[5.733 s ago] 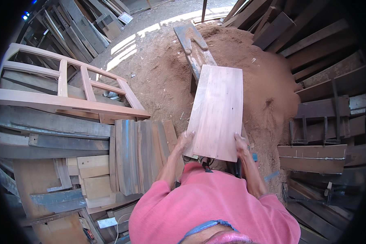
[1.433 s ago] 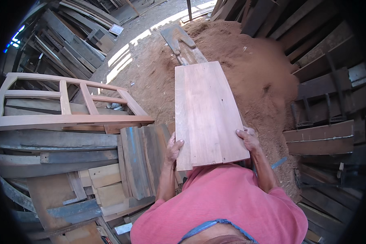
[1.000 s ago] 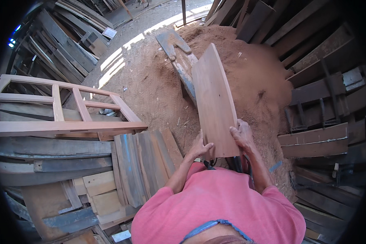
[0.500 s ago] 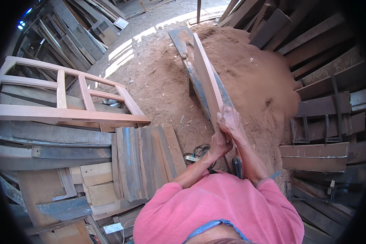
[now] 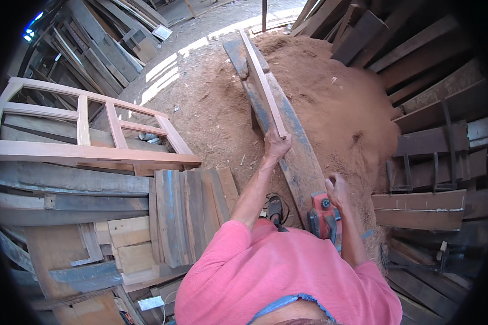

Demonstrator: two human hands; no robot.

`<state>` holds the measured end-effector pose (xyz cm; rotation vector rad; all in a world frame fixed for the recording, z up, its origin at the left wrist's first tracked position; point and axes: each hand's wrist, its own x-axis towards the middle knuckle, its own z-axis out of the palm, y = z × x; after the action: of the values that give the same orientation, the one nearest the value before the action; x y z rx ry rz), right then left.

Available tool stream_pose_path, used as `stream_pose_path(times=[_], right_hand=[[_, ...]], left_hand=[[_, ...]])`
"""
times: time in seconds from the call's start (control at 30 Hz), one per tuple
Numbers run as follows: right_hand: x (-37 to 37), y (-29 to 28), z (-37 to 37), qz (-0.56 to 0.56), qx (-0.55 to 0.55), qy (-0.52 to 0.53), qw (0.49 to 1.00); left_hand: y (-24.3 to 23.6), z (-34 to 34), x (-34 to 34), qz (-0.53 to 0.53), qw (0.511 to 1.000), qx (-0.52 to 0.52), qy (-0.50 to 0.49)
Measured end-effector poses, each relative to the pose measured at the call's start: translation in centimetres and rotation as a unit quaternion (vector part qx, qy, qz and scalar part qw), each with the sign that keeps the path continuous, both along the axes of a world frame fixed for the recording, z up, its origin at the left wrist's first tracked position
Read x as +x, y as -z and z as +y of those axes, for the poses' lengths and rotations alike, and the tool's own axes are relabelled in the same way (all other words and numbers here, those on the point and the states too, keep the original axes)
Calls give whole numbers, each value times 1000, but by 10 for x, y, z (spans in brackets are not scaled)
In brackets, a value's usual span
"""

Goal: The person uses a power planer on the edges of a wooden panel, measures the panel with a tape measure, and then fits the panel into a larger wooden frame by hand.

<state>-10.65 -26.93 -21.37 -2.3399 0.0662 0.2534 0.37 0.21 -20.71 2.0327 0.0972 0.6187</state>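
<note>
A long, narrow wooden board (image 5: pixel 264 89) stretches away from me along the worn, blue-stained bench plank (image 5: pixel 301 157). My left hand (image 5: pixel 277 145) is closed around the board's near end. Close to my body, a red and black electric planer (image 5: pixel 324 214) sits at the near end of the bench plank. Just beyond and to the right of the planer is my right hand (image 5: pixel 338 191), its fingers curled in. Whether anything is inside those fingers is hidden, and I cannot tell if the hand touches the planer.
At left, a pale wooden frame (image 5: pixel 114 122) with crossbars lies over stacked boards (image 5: pixel 70 179). Upright-looking short planks (image 5: pixel 190 211) are bundled nearer. Sawdust (image 5: pixel 336 119) heaps beyond the bench. Dark timber (image 5: pixel 425 208) lines the right side. A foot (image 5: pixel 275 207) shows beside the bench.
My right hand has let go of the board and moved nearer, beside the planer. My left hand has moved forward with the board, which now sits lower and turned on the bench plank.
</note>
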Motion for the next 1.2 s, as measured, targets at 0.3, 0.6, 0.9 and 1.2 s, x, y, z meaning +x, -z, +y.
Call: stream_pose_path(times=[0.3, 0.6, 0.9, 1.2], right_hand=[[-169, 36, -78, 187, 142, 49, 971], [-141, 33, -58, 149, 240, 33, 959], [-9, -113, -2, 101, 361, 73, 924], [69, -217, 60, 54, 448, -41, 892]], left_hand=[[34, -11, 3, 68, 997, 1, -23], [31, -3, 6, 130, 992, 4, 1], [35, -12, 4, 106, 994, 30, -2], [46, -4, 3, 98, 993, 8, 68]])
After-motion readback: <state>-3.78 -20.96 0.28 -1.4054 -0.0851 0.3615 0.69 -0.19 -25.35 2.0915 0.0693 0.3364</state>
